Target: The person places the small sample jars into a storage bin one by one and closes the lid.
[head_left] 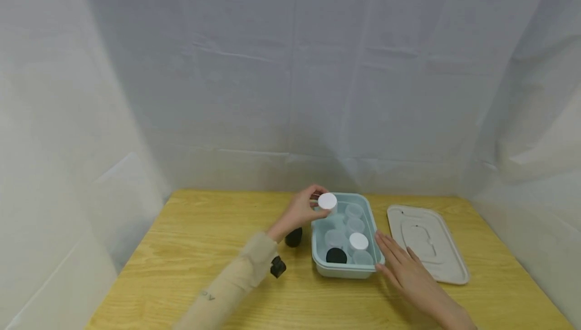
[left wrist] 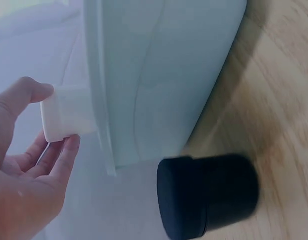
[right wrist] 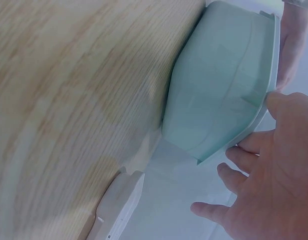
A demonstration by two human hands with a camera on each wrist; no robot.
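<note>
Head view: bin (head_left: 320,262) holds small jars (head_left: 354,211); left hand (head_left: 301,209) pinches white-lidded jar (head_left: 327,202).

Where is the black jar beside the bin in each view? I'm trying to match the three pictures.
Head: the black jar lies on the table just left of the bin, under the left hand.
Left wrist: it lies on its side at lower right, by the bin's wall.
Right wrist: not in it.
Shared landmark: the pale green bin, seen in all three.
</note>
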